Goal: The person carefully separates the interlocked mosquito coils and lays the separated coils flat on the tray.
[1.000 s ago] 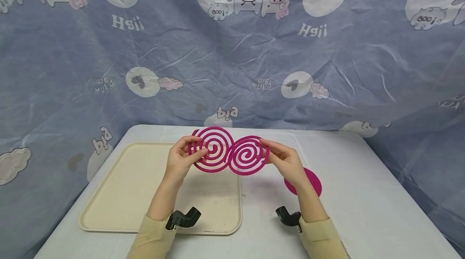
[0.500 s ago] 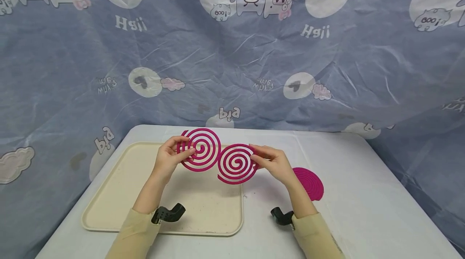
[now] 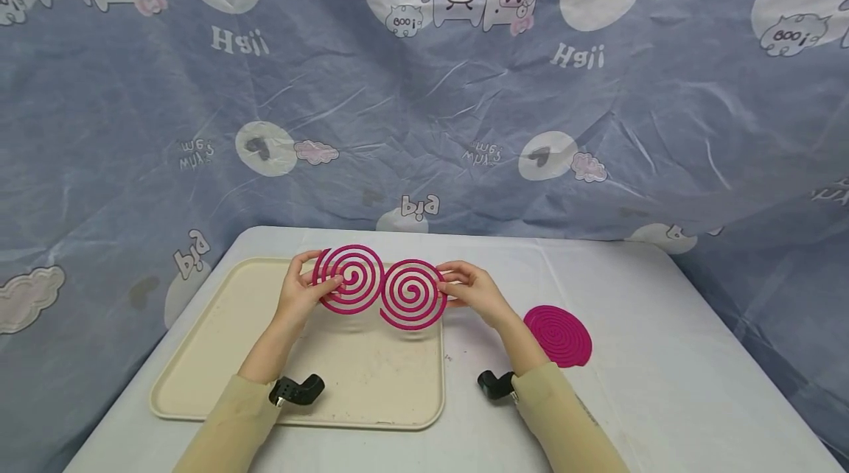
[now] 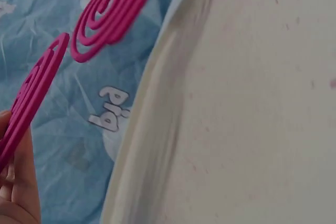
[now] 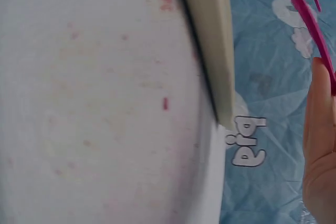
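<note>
Two magenta spiral mosquito coils are held up side by side over the tray in the head view. My left hand [image 3: 296,296] pinches the left coil [image 3: 351,278] at its left side, thumb across the front. On the other side, my right hand [image 3: 479,296] pinches the right coil [image 3: 413,294] by its right edge. The coils' inner edges meet or nearly meet in the head view. A gap shows between the left coil [image 4: 35,95] and the right coil [image 4: 102,17] in the left wrist view. Only thin edges of coil [image 5: 310,19] show in the right wrist view.
A cream tray [image 3: 371,384] lies on the left half of the white table [image 3: 663,355]. Right of it, a tightly wound magenta coil [image 3: 557,335] lies flat near my right forearm. A printed blue cloth [image 3: 411,104] hangs behind the table.
Both hands have moved left with their coils. The overlapping coils have come apart to sit side by side. My right forearm no longer covers the coil on the table.
</note>
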The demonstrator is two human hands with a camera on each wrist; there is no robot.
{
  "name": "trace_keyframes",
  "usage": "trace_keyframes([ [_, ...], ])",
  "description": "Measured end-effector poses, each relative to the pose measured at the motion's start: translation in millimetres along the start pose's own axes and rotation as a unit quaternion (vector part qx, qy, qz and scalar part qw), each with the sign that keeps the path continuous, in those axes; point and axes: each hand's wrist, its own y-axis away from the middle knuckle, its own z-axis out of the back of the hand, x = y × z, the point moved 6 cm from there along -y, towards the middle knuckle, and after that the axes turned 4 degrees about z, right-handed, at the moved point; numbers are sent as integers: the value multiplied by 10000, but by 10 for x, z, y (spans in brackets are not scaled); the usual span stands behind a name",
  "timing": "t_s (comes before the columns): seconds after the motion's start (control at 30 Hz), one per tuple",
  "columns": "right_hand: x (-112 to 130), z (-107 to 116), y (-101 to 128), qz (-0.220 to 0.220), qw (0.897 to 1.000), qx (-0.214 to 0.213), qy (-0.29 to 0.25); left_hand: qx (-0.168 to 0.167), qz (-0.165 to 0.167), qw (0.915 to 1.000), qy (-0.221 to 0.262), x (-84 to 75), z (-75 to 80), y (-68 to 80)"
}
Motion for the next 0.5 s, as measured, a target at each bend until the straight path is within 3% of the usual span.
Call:
trace_keyframes([
  [0.23,-134,-79,-91,-419,9989,25,-199,-60,483,9987,149,211,142,-172],
  [0.5,-292,-101,-230,-811,9961,-309,-170,2,676,9977,-67,424,241,-326],
])
